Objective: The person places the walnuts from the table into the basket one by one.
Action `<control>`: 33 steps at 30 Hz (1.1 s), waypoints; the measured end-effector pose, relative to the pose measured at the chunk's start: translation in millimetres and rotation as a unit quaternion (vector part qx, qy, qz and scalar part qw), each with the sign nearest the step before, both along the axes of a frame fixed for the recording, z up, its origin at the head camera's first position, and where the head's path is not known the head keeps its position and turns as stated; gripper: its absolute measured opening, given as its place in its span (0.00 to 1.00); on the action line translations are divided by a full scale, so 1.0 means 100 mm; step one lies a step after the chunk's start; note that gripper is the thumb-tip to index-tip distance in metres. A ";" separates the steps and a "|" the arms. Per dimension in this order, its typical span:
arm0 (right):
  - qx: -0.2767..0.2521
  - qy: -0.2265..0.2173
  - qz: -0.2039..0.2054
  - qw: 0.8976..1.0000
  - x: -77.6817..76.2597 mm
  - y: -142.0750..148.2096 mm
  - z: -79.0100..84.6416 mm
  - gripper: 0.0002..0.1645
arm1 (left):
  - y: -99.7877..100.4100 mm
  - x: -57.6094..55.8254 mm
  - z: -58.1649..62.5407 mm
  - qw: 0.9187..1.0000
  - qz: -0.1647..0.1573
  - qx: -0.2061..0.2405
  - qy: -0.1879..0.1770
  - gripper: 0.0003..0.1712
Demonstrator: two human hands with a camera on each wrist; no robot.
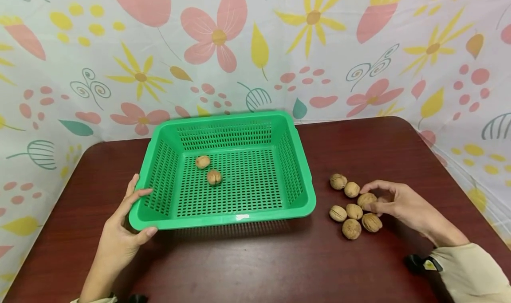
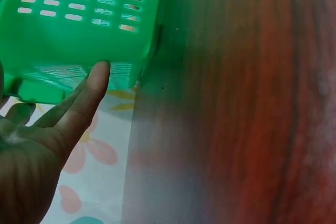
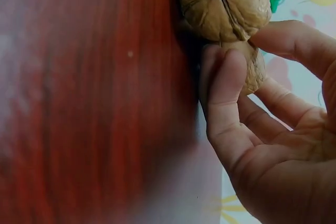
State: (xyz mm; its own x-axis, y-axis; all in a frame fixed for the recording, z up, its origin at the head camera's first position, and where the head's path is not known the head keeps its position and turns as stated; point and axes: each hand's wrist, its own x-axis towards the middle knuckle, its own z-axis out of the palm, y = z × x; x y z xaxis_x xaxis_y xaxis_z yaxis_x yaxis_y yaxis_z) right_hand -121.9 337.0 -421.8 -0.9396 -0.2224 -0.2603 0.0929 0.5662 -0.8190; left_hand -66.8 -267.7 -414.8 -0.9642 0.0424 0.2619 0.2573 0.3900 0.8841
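Observation:
A green plastic basket [image 1: 199,223] with slotted walls stands left of centre on the table. My left hand [image 1: 119,237] holds its front left corner, with the thumb at the front rim and a finger reaching over the left rim. Inside lie two walnuts, one [image 1: 202,162] just behind the other [image 1: 214,177]. At the right, my right hand [image 1: 409,212] has thumb and fingers around a walnut [image 1: 367,200] at the edge of a loose group. In the right wrist view another walnut [image 3: 226,3] partly covers the held walnut [image 3: 254,72].
Several more walnuts, among them one at the back [image 1: 338,181] and one at the front [image 1: 351,229], lie right of the basket. The dark red wooden table [image 1: 247,267] ends at a flowered cloth [image 1: 255,50] behind it.

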 end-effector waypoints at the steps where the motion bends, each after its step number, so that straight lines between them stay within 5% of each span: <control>1: 0.002 0.006 -0.002 1.000 0.00 -0.01 0.00 0.19 | 0.00 0.00 0.00 1.000 0.000 0.002 0.000 0.46; 10: 0.003 0.011 -0.008 1.000 0.00 -0.01 0.03 0.19 | 0.03 0.01 -0.06 0.994 -0.041 0.103 -0.004 0.43; 15: -0.003 0.020 -0.012 1.000 0.01 -0.02 0.08 0.18 | 0.04 0.03 -0.05 0.996 -0.026 0.089 -0.010 0.43; 22: -0.032 0.066 -0.017 0.997 0.01 -0.12 0.23 0.17 | 0.02 0.05 0.00 1.000 0.005 0.004 -0.005 0.45; 33: -0.034 0.105 -0.025 0.994 0.05 -0.47 0.57 0.20 | 0.01 -0.02 0.02 1.000 0.001 -0.031 0.004 0.45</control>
